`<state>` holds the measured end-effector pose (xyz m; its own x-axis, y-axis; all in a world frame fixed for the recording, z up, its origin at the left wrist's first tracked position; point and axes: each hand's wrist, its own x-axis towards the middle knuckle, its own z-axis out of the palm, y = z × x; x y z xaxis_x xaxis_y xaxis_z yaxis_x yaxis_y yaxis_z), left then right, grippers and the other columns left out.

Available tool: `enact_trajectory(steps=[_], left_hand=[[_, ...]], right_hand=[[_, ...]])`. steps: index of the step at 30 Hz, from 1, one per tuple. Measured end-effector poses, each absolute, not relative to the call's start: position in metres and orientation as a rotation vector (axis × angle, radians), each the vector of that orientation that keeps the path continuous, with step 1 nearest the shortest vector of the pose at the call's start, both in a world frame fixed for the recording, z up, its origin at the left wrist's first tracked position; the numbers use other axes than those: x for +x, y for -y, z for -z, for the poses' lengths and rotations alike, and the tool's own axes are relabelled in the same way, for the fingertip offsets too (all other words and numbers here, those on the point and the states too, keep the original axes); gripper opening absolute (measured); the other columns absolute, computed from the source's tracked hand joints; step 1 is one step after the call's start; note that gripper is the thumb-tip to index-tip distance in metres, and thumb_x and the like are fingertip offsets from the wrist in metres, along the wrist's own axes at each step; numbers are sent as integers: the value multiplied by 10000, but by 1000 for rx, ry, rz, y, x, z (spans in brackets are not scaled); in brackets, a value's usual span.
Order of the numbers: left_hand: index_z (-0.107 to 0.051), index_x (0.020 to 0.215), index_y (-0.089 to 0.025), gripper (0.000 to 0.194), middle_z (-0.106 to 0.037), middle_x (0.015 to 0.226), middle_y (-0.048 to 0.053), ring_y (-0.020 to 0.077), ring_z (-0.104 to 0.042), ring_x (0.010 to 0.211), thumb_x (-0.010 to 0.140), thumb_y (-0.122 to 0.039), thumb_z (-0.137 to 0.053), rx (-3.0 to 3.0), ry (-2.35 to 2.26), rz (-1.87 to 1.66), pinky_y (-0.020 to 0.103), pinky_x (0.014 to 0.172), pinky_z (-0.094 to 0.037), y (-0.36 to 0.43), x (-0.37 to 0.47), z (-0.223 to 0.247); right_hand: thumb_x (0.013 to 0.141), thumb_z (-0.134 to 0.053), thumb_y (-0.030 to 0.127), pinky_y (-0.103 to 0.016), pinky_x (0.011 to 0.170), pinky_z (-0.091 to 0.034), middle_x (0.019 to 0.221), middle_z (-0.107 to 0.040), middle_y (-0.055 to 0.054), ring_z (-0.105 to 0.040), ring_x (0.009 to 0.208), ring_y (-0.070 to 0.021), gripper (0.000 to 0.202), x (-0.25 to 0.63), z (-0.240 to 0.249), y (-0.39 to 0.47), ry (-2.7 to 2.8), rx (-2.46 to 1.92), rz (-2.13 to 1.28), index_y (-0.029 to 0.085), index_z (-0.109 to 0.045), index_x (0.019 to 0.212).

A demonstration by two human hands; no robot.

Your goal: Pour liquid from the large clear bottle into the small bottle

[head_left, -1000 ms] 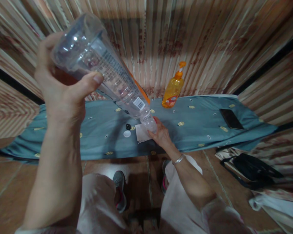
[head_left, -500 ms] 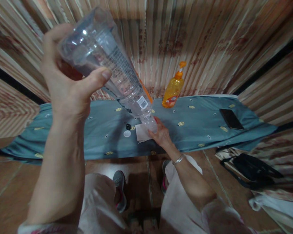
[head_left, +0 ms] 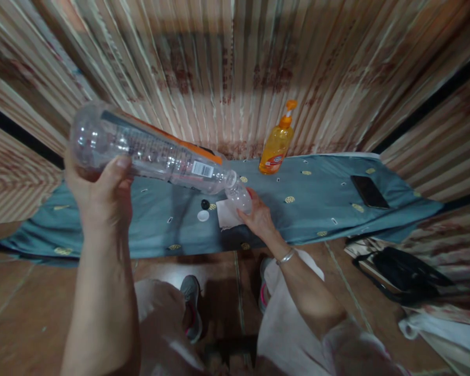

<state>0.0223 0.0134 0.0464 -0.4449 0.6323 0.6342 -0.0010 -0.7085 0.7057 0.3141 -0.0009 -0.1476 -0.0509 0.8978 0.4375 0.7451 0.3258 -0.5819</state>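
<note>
My left hand is closed around the base end of a large clear plastic bottle with an orange-edged label and barcode. The bottle lies nearly level, tilted slightly down to the right, its uncapped mouth at the opening of a small clear container. My right hand grips that small container from the right, above a pale folded cloth or tissue. Whether liquid is flowing cannot be made out. A black cap and a white round disc lie left of the tissue.
A pump bottle of orange liquid stands at the back of the teal cloth-covered table. A dark phone lies at the right. Pleated curtains hang behind. A black bag is at the lower right.
My left hand has lowered the base of the large bottle, bringing it from steeply tipped to nearly level. My right hand and the small container have stayed in place.
</note>
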Motion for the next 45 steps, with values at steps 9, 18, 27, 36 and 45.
enact_trajectory(steps=[9,18,27,36,45], left_hand=[[-702,1116,-268,782,-713,908,-30,178,-676,865,401,-393,-991,1043,-966,-2115,396,959,-581,25,34,-24],[-739,1008,-220,686,-750,954,40,243,-697,973,395,-370,-1007,785,-1095,-1895,428,943,-596,41,30,24],[-736,1085,-271,692,-767,1151,45,237,-726,1024,461,-422,-995,657,-1109,-1682,340,861,-619,44,31,70],[-737,1122,-286,682,-770,1224,73,301,-719,1107,512,-496,-960,446,-1041,-1565,471,868,-668,45,21,85],[-732,1078,-261,717,-792,1013,38,181,-718,820,471,-576,-948,307,-1031,-1593,258,635,-578,35,23,102]], right_hand=[[867,-711,325,-499,1117,-560,1481,-647,-214,-664,1337,-335,723,315,146,2,1809,-1449,-274,134,-463,1519],[844,-742,345,-498,1072,-580,1407,-700,-208,-706,1270,-342,734,315,144,1,1703,-1479,-318,136,-489,1500],[834,-735,429,-489,1034,-597,1353,-732,-209,-739,1211,-350,724,316,148,-2,1616,-1476,-326,136,-516,1459],[768,-767,463,-499,974,-619,1262,-775,-188,-769,1127,-369,780,324,141,-3,1511,-1509,-407,143,-539,1441],[742,-793,493,-440,852,-628,1113,-801,-153,-778,984,-328,732,330,135,-4,1413,-1560,-441,154,-576,1354]])
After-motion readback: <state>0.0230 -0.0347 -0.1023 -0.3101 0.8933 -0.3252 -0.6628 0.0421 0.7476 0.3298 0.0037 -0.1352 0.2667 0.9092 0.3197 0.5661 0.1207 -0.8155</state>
